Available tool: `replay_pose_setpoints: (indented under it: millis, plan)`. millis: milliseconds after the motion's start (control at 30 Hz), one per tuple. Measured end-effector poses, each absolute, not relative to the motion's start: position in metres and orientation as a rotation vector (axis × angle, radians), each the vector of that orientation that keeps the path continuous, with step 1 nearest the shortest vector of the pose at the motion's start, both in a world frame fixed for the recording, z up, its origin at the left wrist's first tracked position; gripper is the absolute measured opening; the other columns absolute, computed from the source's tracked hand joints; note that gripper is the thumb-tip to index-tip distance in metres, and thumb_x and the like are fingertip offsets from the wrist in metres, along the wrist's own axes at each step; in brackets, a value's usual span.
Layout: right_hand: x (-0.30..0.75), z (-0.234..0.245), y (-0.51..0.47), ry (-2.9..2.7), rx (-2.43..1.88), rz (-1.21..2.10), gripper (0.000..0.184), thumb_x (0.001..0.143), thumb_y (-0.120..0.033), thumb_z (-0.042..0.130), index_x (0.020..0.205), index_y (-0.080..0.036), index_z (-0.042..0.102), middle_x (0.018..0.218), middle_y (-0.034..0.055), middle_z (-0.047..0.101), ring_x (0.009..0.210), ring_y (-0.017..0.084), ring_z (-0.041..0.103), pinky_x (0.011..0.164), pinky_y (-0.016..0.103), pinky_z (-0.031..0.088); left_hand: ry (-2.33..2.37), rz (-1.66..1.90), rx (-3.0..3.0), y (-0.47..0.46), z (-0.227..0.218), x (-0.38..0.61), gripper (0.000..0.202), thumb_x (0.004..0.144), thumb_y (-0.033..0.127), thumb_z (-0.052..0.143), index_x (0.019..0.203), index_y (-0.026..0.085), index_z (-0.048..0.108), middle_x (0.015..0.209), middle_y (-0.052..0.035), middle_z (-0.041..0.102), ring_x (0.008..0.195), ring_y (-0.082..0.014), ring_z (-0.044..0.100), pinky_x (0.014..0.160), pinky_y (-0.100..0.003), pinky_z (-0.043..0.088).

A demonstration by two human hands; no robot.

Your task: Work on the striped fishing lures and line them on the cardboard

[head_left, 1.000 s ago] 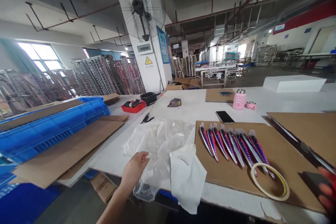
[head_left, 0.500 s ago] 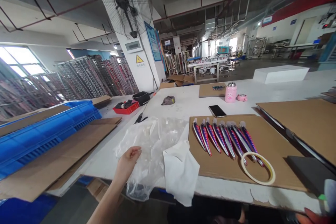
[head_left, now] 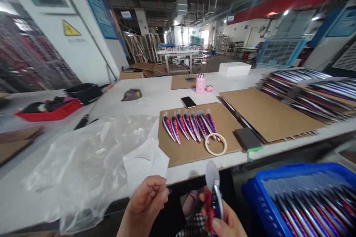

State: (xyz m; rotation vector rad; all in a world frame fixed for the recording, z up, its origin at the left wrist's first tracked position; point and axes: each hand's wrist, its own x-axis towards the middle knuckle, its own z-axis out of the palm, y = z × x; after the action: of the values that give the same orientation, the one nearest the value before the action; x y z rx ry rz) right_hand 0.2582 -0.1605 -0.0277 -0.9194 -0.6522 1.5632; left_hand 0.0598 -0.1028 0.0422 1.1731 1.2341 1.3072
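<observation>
My right hand [head_left: 229, 222] grips a fishing lure [head_left: 217, 203] with a silver, dark blue and red body. Its clear rounded lip points up, above my lap. Beside it, in front of the table edge, my left hand [head_left: 147, 202] has its fingers curled together; whatever they pinch, if anything, is too small to make out. Several similar lures [head_left: 191, 126] lie side by side on a cardboard sheet [head_left: 178, 157]. A roll of cream tape [head_left: 225, 144] rests over the tails of the rightmost ones. Near my left hand is a white cloth [head_left: 144, 159].
Clear plastic bags [head_left: 80, 159] drape over the table edge at left. On the right stands a blue crate [head_left: 258, 196] full of lures. A dark block [head_left: 247, 139], a phone [head_left: 188, 102], a pink bottle [head_left: 200, 84] and stacked cardboard with lures [head_left: 297, 100] occupy the table.
The view has swung right and down, bringing the blue crate into sight. My left hand has left the plastic bags and come near my right hand, which now shows fully with the lure.
</observation>
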Motion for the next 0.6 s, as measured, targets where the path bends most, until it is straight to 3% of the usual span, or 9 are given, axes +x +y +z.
replay_pose_setpoints:
  millis: [167,300,600]
  plan:
    - [0.243,-0.032,-0.172,-0.701,-0.946,1.449,0.071,0.055,-0.060,0.075,0.114,-0.023,0.063,0.088,0.0054,0.067,0.074,0.024,0.063,0.069,0.035,0.051,1.254,1.233,1.177,-0.112,0.042,0.087,0.028,0.071,0.047,0.068,0.082,0.022,0.063,0.062,0.0021,0.064,0.059,-0.0134,0.056,0.054,-0.020,0.046]
    - [0.231,-0.039,-0.177,-0.677,-1.008,1.360,0.073,0.055,-0.061,0.075,0.116,-0.023,0.062,0.103,0.0073,0.068,0.099,0.032,0.060,0.090,0.044,0.045,1.236,1.175,1.199,-0.114,0.047,0.090,0.030,0.067,0.047,0.071,0.083,0.023,0.064,0.063,0.0011,0.066,0.060,-0.0155,0.060,0.057,-0.022,0.049]
    - [0.220,-0.048,-0.184,-0.579,-1.018,1.271,0.071,0.060,-0.046,0.080,0.123,-0.023,0.056,0.125,0.0078,0.062,0.120,0.029,0.052,0.103,0.040,0.038,1.203,1.174,0.913,-0.128,0.047,0.111,0.023,0.064,0.040,0.076,0.073,0.024,0.061,0.072,0.0039,0.062,0.069,-0.0138,0.060,0.060,-0.020,0.052]
